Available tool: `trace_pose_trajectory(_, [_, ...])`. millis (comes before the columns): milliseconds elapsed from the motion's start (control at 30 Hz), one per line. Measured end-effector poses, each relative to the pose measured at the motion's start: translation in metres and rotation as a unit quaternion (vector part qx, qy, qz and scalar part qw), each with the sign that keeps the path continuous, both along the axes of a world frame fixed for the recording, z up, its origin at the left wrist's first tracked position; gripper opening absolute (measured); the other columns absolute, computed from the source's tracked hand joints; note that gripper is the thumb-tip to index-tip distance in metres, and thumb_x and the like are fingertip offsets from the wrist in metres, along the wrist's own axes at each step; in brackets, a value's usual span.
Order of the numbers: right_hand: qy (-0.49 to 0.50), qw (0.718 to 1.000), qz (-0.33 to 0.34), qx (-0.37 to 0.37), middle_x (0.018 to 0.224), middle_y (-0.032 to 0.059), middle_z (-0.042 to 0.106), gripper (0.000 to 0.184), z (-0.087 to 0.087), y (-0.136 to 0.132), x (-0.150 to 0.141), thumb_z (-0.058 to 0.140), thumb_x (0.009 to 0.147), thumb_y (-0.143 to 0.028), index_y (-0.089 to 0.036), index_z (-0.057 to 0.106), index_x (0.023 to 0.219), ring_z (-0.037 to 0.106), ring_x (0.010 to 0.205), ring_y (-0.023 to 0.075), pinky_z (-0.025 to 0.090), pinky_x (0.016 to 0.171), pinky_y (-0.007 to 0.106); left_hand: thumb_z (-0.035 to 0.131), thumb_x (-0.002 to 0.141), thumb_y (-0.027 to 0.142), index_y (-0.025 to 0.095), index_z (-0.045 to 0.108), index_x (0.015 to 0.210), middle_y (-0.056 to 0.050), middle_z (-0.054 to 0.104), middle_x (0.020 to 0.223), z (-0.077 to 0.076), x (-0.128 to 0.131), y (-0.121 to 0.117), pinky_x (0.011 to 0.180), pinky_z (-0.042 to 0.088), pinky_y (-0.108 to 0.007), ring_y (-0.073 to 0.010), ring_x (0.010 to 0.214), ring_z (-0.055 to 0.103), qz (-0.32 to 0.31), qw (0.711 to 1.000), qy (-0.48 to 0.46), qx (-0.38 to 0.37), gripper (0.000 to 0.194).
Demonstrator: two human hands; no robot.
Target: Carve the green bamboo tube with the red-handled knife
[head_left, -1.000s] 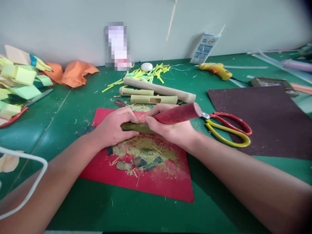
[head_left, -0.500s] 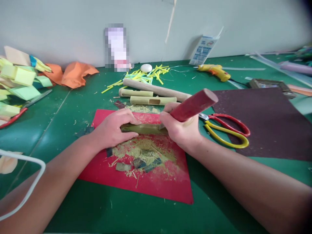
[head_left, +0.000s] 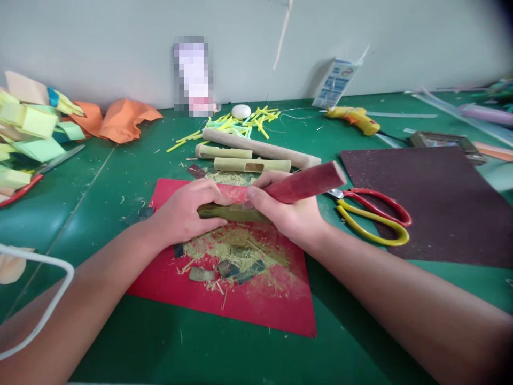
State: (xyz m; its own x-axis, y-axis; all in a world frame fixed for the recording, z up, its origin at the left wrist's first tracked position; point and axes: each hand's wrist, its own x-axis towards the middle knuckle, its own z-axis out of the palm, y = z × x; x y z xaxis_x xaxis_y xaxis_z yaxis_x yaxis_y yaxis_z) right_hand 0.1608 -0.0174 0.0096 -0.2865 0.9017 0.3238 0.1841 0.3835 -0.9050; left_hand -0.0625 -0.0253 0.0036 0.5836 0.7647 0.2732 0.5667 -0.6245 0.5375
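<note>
My left hand (head_left: 191,209) is closed round the left end of a dark green bamboo piece (head_left: 238,213), pinning it lengthwise over a red sheet (head_left: 276,315). In my right hand (head_left: 292,213) is a carving tool with a thick red wooden handle (head_left: 306,182), its butt tilted up to the right. The tool's tip meets the bamboo near my right thumb, but fingers hide most of its blade. Bamboo dust and shavings (head_left: 240,243) cover the sheet, among several dark bark-like scraps (head_left: 201,274).
Behind the sheet lie a notched bamboo tube (head_left: 230,164), another tube (head_left: 224,153) and a wooden rod (head_left: 260,147). Scissors (head_left: 374,240) with red and yellow handles overlap a dark brown sheet (head_left: 433,203) at right. A yellow glue gun (head_left: 355,118) lies farther back. Paper pieces (head_left: 34,128) pile up at left.
My right hand slid the tool right along the bamboo with its handle raised, then came back left with the handle lower. My left hand kept its hold in place.
</note>
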Motion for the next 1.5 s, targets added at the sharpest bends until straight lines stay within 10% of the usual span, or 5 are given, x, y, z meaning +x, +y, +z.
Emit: trace_pose_trajectory(1500, [-0.032,0.993,0.114,-0.016,0.08,0.0025,0.07,0.011,0.0069,0.0065,0.0027,0.071,0.077,-0.029,-0.02,0.065,0.075,0.063,0.071,0.0152,0.052,0.065,0.029,0.072,0.082,0.027,0.017,0.067,0.101,-0.004,0.062,0.096,0.0013,0.0011,0.0008,0.086,0.049,-0.034,-0.0182,0.093,0.06,0.006,1.0,0.003,-0.018,0.022])
